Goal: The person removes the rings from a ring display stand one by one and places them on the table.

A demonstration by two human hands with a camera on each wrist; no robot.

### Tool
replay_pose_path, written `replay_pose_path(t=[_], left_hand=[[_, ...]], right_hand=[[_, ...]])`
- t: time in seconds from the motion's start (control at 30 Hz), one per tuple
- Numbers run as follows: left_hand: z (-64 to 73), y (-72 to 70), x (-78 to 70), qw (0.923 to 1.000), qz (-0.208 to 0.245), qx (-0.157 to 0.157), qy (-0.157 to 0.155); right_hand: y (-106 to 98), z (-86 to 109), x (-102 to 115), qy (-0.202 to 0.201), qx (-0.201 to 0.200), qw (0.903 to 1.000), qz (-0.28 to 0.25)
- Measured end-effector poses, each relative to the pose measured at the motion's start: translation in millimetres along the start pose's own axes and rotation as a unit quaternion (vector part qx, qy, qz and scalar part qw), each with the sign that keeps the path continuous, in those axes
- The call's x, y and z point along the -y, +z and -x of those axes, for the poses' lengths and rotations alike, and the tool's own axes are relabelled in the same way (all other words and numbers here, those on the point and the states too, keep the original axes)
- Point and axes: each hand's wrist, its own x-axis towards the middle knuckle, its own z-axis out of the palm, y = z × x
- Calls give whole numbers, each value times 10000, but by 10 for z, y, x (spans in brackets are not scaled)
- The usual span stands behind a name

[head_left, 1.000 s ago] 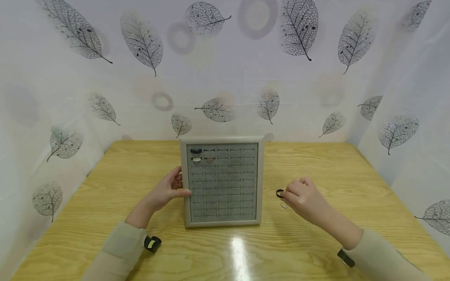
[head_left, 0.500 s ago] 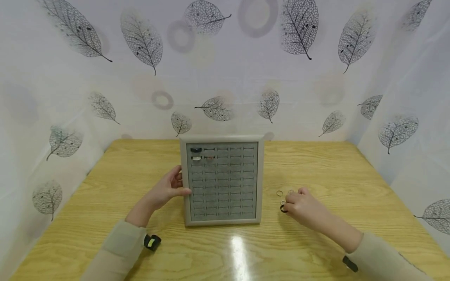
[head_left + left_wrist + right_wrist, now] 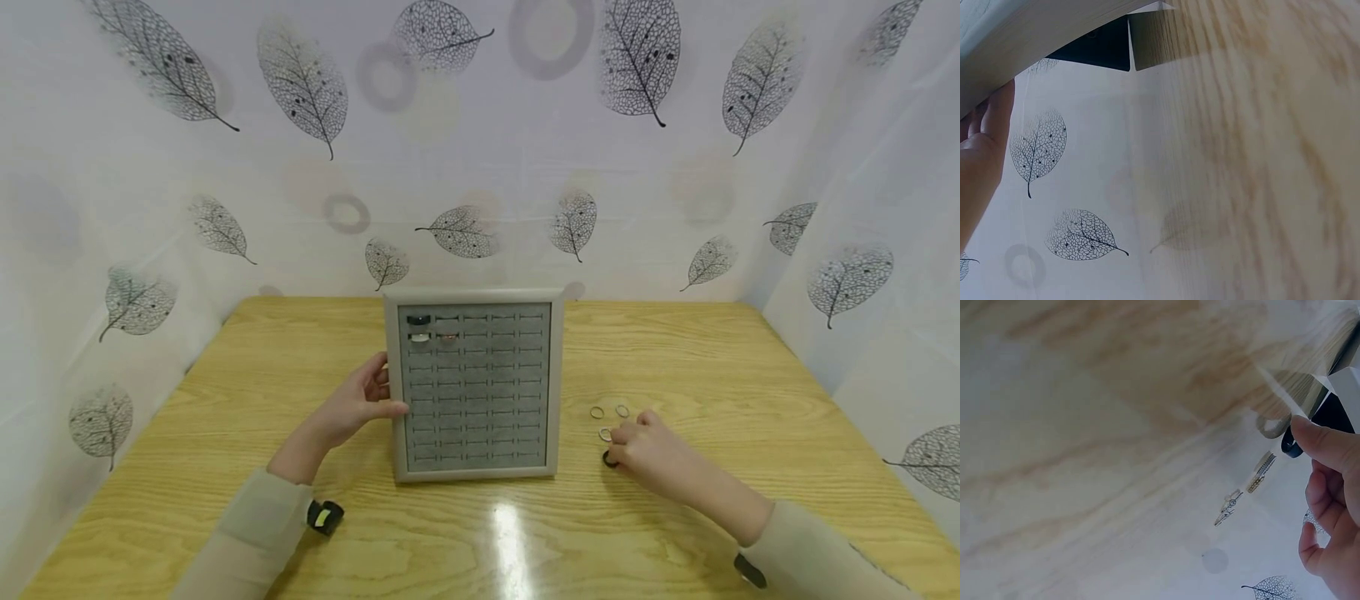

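Left hand (image 3: 352, 410) grips, thumb in front, the left edge of the framed ring display (image 3: 476, 477), which stands about midway between the side edges of the table (image 3: 420, 533). Near the display's lower right corner the right hand (image 3: 660, 457) pinches a black ring (image 3: 606, 460), beside three loose rings (image 3: 600, 433). Left wrist view reveals a dark panel (image 3: 1100, 47) behind the display, hidden from the head view.
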Motion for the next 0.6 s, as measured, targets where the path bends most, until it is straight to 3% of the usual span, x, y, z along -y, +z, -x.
replay_pose_path(t=[0.6], left_hand=[[2, 4, -5, 10000, -58, 7, 66]], right_hand=[[39, 68, 19, -23, 149, 9998, 127]])
